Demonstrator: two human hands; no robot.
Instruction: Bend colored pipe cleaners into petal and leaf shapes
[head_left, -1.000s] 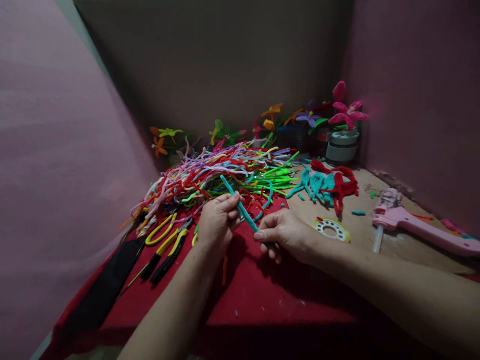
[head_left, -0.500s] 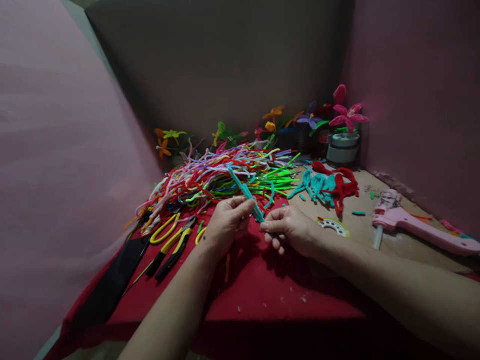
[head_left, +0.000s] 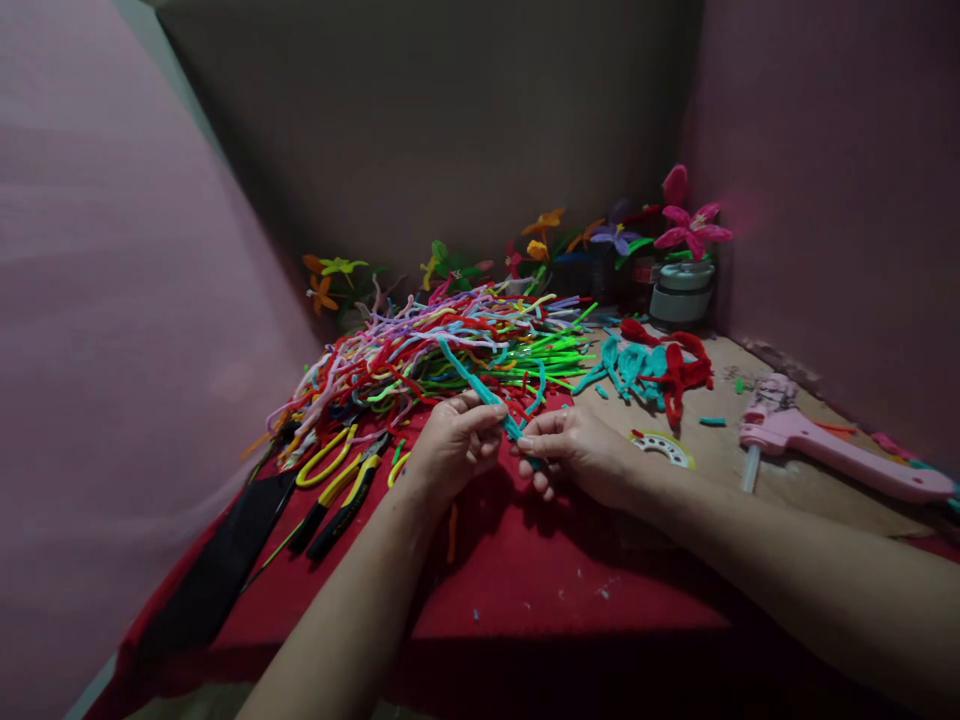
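A turquoise pipe cleaner (head_left: 474, 381) is stretched between my two hands above the red cloth, its free end pointing up and left. My left hand (head_left: 459, 440) pinches it near the middle between thumb and fingers. At its lower end my right hand (head_left: 568, 447) grips it, thumb against forefinger; part of that end is hidden by the fingers. Just beyond my hands lies a large heap of many-coloured pipe cleaners (head_left: 442, 340). Left of my left hand are pliers (head_left: 349, 497) with black and yellow handles, beside yellow-handled scissors (head_left: 328, 458).
Turquoise and red fuzzy petal shapes (head_left: 646, 372) lie on a brown board (head_left: 720, 390). A pink glue gun (head_left: 832, 450) and a white tape roll (head_left: 663, 450) are at right. Fuzzy flowers, one in a pot (head_left: 681, 292), stand along the back. A black strip (head_left: 221, 560) hangs at left.
The turquoise pipe cleaner's free end has swung left and lies flatter. Both hands have stayed gripping it, with the fingers shifting slightly. The whole view has moved a little.
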